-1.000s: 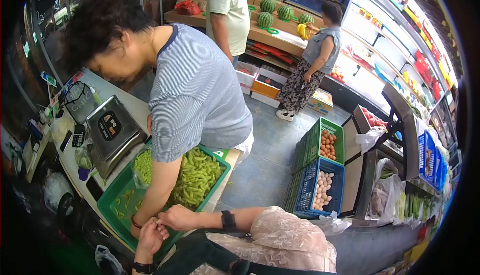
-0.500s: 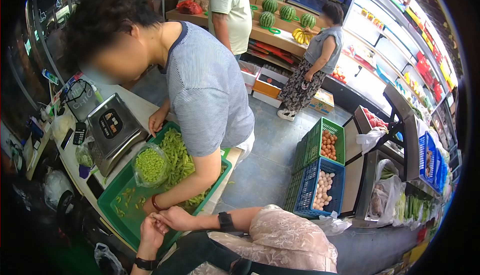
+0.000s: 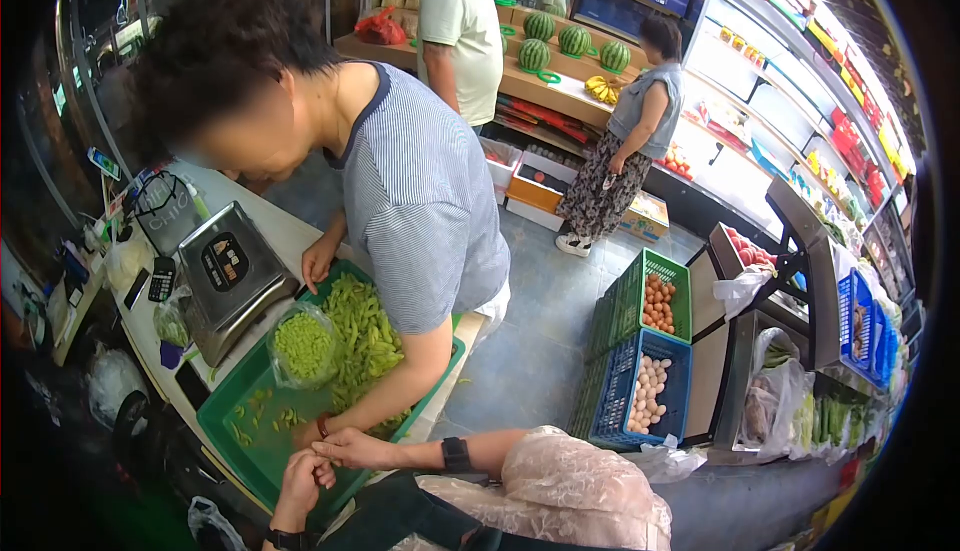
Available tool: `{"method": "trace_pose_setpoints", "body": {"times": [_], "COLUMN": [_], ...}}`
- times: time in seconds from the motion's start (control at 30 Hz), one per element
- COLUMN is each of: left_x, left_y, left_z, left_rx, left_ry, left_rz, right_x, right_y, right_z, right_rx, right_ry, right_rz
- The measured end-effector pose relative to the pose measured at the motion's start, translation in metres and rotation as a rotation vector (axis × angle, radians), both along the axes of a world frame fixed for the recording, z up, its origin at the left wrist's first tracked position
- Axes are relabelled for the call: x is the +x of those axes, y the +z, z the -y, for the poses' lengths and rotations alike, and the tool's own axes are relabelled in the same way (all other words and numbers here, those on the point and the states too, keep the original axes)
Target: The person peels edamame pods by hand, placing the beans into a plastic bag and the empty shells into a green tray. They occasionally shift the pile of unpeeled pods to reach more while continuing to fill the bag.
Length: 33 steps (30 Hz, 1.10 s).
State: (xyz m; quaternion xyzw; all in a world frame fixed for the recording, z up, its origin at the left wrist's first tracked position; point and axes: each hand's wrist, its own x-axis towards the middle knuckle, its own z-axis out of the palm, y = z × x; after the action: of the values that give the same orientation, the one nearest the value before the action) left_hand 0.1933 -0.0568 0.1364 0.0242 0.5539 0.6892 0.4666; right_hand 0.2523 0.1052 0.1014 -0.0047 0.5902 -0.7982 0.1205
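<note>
My left hand [image 3: 303, 479] is closed over the near edge of a green tray [image 3: 225, 441], its fingers pinched. Beside it my right hand [image 3: 352, 448] reaches in from the right, also pinched, fingertips close to the left ones. Whatever lies between the fingers is too small to make out. Green pods [image 3: 362, 336] fill the tray's right part, and a clear bag of shelled green beans [image 3: 304, 347] sits at its middle. Loose pods [image 3: 257, 413] lie at the left. A co-worker's hand [image 3: 308, 435] with a red bracelet is in the tray just beyond my hands.
A co-worker [image 3: 425, 181] in a striped shirt leans over the tray. A metal scale [image 3: 235, 271] stands on the counter [image 3: 280, 221]. Crates of eggs [image 3: 650, 391] and tomatoes [image 3: 659, 303] are at right. Two people [image 3: 460, 36] [image 3: 640, 116] stand farther back near watermelons [image 3: 575, 41].
My hands have shifted slightly, with the right hand a little farther right and lower. The co-worker's arm in the tray has moved slightly.
</note>
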Motion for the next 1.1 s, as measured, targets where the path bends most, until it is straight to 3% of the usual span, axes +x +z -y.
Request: {"method": "trace_pose_setpoints", "body": {"times": [0.03,0.07,0.17,0.2,0.27,0.37,0.57,0.67,0.83,1.1], "left_x": [0.001,0.001,0.005,0.007,0.013,0.009,0.005,0.006,0.006,0.003], "left_y": [0.001,0.0,-0.009,-0.004,0.009,-0.001,-0.009,-0.003,-0.008,-0.019], "left_z": [0.002,0.003,0.003,-0.001,-0.012,-0.007,0.001,-0.006,-0.006,0.004], "left_rx": [-0.009,-0.019,-0.033,-0.033,0.046,0.076,0.12,0.036,-0.01,-0.014], "left_ry": [-0.027,-0.055,0.009,0.007,0.207,0.121,0.074,0.137,0.218,0.181], "left_rz": [-0.012,-0.022,-0.046,-0.044,-0.05,-0.143,0.089,0.086,0.028,0.089], "right_x": [0.0,0.0,0.001,0.0,0.001,0.004,0.008,0.01,0.003,0.004], "right_y": [-0.003,-0.007,-0.019,-0.02,-0.021,-0.005,-0.004,0.0,0.002,-0.015], "right_z": [-0.001,-0.001,0.004,0.004,0.004,0.0,0.001,0.002,0.0,0.014], "right_rx": [-0.107,-0.107,-0.035,0.055,0.145,0.168,0.094,0.082,0.042,-0.093], "right_ry": [0.085,0.084,0.056,-0.005,-0.066,-0.03,-0.022,-0.043,0.02,-0.02], "right_rz": [0.174,0.175,0.117,-0.017,-0.148,-0.183,-0.163,-0.147,0.104,0.002]}}
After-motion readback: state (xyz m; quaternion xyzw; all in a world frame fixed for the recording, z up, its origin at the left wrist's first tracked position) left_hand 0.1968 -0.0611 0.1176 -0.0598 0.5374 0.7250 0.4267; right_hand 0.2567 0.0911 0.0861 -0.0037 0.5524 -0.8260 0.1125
